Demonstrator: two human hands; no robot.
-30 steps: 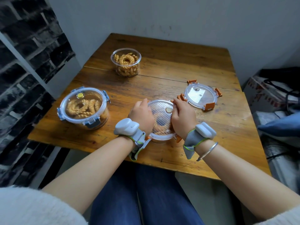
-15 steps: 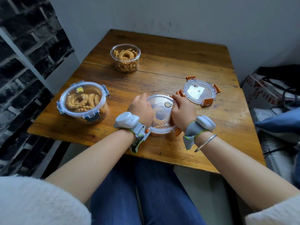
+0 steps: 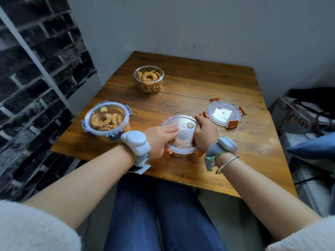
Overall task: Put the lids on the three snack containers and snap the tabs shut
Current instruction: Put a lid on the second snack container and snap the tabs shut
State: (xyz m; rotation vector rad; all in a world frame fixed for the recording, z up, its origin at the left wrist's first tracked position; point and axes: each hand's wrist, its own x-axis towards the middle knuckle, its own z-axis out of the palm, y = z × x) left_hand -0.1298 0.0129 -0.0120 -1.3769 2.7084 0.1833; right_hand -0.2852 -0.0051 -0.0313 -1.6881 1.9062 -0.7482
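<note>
A round clear container with an orange-tabbed lid (image 3: 183, 132) stands near the table's front edge. My left hand (image 3: 159, 140) presses on the lid's left side, fingers lying across its top. My right hand (image 3: 204, 132) grips the lid's right rim. Orange tabs stick out at the front and the far left. At the left, a container with a blue-tabbed lid (image 3: 106, 120) holds twisted snacks, its tabs folded down. An uncovered container of snacks (image 3: 149, 81) stands farther back. A loose orange-tabbed lid (image 3: 223, 114) lies flat to the right.
The wooden table (image 3: 199, 84) sits in a corner, a dark brick wall on the left and a grey wall behind. Bags and boxes (image 3: 308, 113) are piled at the right, beside the table. My knees are under the front edge.
My left hand has slid from the lid's left rim onto its top, fingers now spread across it. The right hand stays at the right rim. The camera has tilted slightly.
</note>
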